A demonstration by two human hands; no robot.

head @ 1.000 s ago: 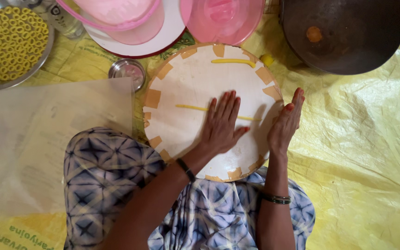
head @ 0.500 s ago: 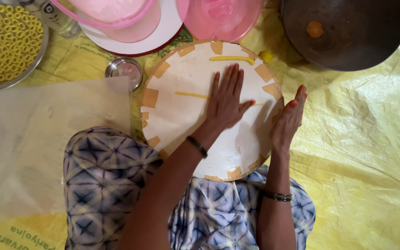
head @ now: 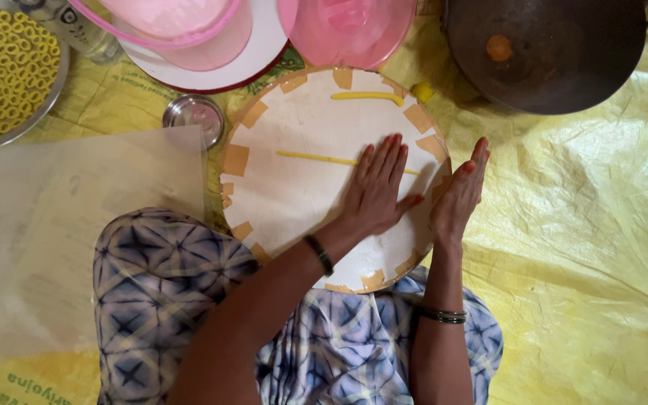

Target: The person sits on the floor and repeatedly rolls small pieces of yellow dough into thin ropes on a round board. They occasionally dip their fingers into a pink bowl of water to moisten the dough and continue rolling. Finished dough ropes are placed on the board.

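Observation:
A round white board (head: pixel 286 195) with brown tape tabs around its rim rests on my lap. My left hand (head: pixel 376 187) lies flat, palm down, on a long thin yellow dough strand (head: pixel 313 157) that runs across the board's middle. My right hand (head: pixel 460 196) stands on its edge at the board's right rim, fingers straight, holding nothing. A shorter yellow dough strand (head: pixel 367 95) lies near the board's far edge. A small lump of yellow dough (head: pixel 422 91) sits just off the rim at the top right.
A steel plate of yellow dough rings (head: pixel 5 64) is at the far left. A small steel bowl (head: pixel 193 115), pink plastic containers (head: pixel 346 30) on a white tray and a dark round pan (head: pixel 545 49) line the back. A translucent sheet (head: pixel 76 217) lies left, on yellow tarpaulin (head: pixel 601 247).
My left hand has slid forward over the long strand, away from me and slightly right. The right hand has stayed at the rim.

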